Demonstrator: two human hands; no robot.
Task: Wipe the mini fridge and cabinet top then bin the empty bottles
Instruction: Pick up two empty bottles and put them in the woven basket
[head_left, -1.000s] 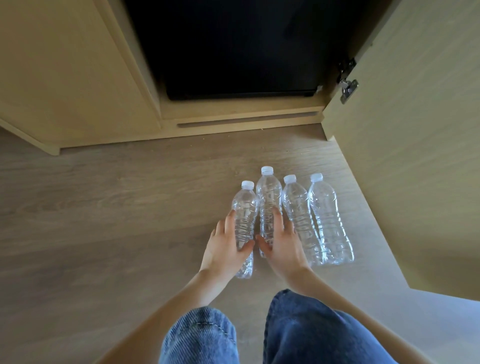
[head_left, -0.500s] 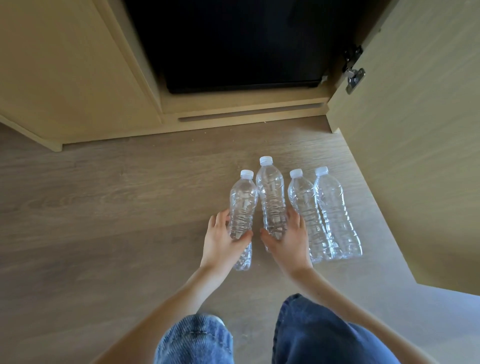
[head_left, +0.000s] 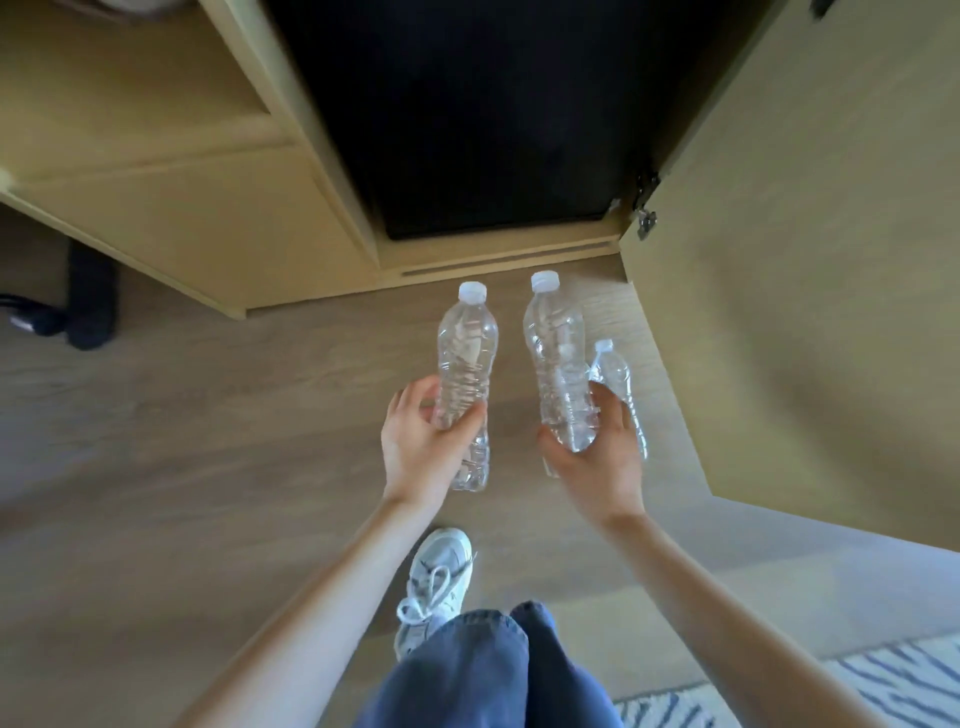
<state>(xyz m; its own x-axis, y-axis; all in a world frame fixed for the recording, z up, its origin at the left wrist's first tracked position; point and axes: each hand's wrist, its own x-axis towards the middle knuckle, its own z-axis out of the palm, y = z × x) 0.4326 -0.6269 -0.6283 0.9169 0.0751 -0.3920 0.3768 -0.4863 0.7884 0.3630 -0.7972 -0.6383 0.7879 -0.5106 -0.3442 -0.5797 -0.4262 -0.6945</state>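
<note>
My left hand (head_left: 423, 447) grips a clear empty bottle with a white cap (head_left: 467, 343) by its lower half, held off the wooden floor. My right hand (head_left: 597, 462) holds a second clear bottle (head_left: 553, 332) the same way, cap pointing away from me. Behind my right hand another empty bottle (head_left: 617, 371) lies on the floor, partly hidden by the fingers. One more bottle seems to show through the held one, though I cannot tell for sure. The black mini fridge (head_left: 493, 130) sits in the open cabinet straight ahead.
The open cabinet door (head_left: 805, 260) stands close on the right, its hinge (head_left: 645, 221) near the fridge. Light wood cabinet panels (head_left: 182, 208) fill the left. A black object (head_left: 91, 306) stands on the floor at far left. My white shoe (head_left: 441, 577) and a striped rug (head_left: 883, 680) lie below.
Both hands closed on a bottle each and lifted them off the floor. The view rose and pulled back from the fridge, showing my shoe and the rug.
</note>
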